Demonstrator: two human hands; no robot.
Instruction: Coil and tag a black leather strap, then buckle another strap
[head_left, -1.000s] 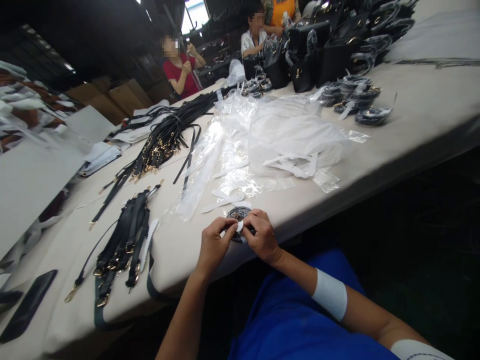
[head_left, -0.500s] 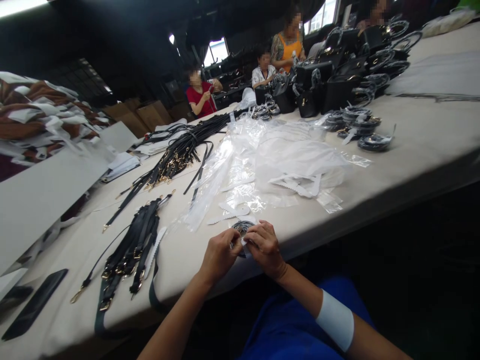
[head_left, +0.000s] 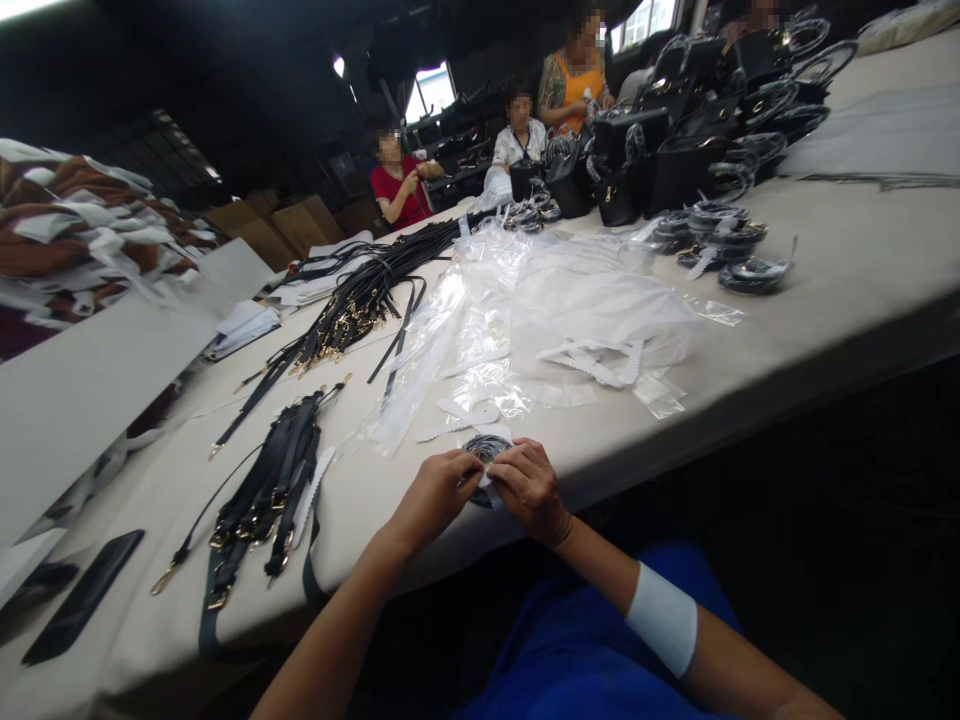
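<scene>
Down at the front edge of the desk (head_left: 862, 240), a black strap coil (head_left: 484, 450), held up on edge and gripped by both hands! Left hand (head_left: 433, 495) in from the near side, grip narrow, fingers closed on the coil's rim. Right hand (head_left: 531, 490) tight alongside, grip narrow too, knuckles almost touching the left hand. Pinched in there against the coil, a small white paper strip (head_left: 489, 482), partly hidden by the fingers. Just beyond, scalloped white paper strips (head_left: 459, 420) lying on a spread of clear plastic sheeting (head_left: 480, 340).

Over to the left, a bundle of black leather straps with gold clasps (head_left: 262, 500), and farther up the desk, a longer bundle of the same kind (head_left: 360, 300). Up the far end, a row of black handbags (head_left: 622, 170), with wrapped strap coils (head_left: 752, 276) in a cluster just before them. On the right forearm, a white sleeve band (head_left: 661, 618), above a blue top (head_left: 600, 665).

Beyond the desk, a person in a red top (head_left: 394, 190) and a person in a white top (head_left: 517, 140), both with hands raised at their own work.
</scene>
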